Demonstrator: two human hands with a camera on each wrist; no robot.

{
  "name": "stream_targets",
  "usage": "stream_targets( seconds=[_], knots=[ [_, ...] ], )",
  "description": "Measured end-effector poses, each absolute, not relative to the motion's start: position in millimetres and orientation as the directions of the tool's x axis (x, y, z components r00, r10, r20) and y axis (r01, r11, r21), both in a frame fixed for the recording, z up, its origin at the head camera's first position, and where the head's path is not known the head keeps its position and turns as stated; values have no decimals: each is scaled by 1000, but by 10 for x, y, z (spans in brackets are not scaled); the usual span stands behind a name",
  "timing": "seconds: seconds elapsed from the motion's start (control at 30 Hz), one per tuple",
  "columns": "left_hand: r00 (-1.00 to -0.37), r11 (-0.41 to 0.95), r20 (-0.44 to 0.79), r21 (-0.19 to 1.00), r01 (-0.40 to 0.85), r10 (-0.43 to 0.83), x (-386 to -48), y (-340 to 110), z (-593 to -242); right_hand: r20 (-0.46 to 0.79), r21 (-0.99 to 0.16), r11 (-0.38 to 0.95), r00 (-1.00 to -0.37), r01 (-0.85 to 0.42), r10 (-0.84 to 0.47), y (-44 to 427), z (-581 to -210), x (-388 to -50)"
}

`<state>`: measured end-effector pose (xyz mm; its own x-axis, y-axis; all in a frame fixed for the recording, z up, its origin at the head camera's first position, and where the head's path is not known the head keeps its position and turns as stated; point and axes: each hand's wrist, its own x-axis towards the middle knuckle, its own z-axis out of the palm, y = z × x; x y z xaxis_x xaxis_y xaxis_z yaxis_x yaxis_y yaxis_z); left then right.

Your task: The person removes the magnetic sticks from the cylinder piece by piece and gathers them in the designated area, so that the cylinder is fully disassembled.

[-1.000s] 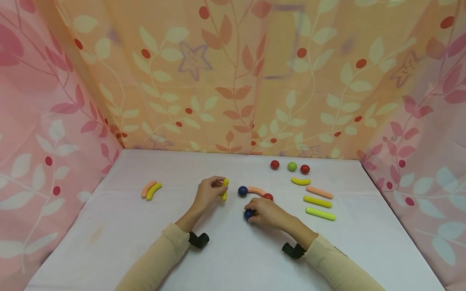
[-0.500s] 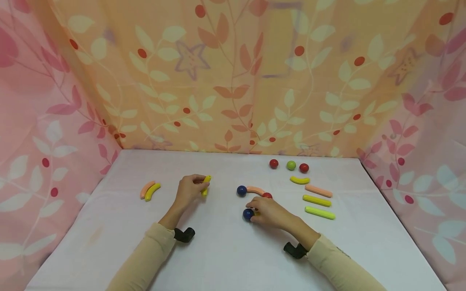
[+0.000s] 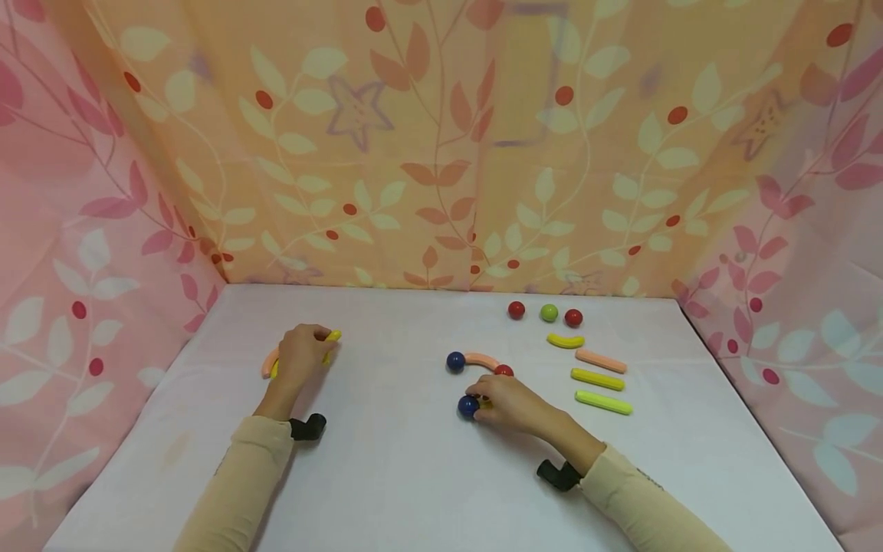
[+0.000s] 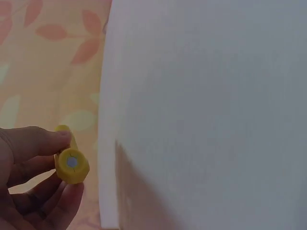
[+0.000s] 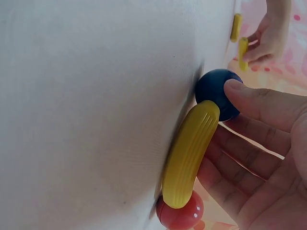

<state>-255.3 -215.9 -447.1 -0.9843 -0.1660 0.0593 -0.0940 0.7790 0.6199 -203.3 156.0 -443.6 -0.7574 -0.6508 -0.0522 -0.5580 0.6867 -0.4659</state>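
Note:
My left hand point(image 3: 298, 356) pinches a yellow magnetic rod point(image 4: 72, 165) over the left of the table; a round silvery disc shows in its end in the left wrist view. Partly hidden behind that hand lie a peach curved rod point(image 3: 267, 364) and a yellow curved rod point(image 3: 274, 370). At the table's middle my right hand point(image 3: 513, 402) pinches a dark blue ball point(image 5: 211, 90), thumb on one side and fingers behind. A yellow curved rod point(image 5: 191, 153) touches this ball, and a red ball point(image 5: 182, 212) sits at its other end.
Just beyond the right hand, a peach curved rod point(image 3: 481, 359) lies between a blue ball point(image 3: 455, 362) and a red ball point(image 3: 504, 370). Farther right are a yellow curved rod point(image 3: 566, 341) and straight rods, including a lime one point(image 3: 603, 402). A green ball point(image 3: 549, 313) stands between red balls behind.
My left hand has moved left across the table with the yellow rod, coming in front of the two curved rods there. The right hand has stayed at the blue ball.

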Motion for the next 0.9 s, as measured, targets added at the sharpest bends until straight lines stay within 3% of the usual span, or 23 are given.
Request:
stream_targets(
  seconds=[0.27, 0.9],
  knots=[
    [-971, 841, 122, 530, -111, -205, -2457, -2438, -4495, -61, -470, 690, -759, -551, -648, 1560, -4433, -2042],
    [-985, 867, 33, 481, -134, -170, -2399, -2523, -4499, -72, -444, 702, -759, -557, -647, 1551, -4405, -2038]
  ],
)
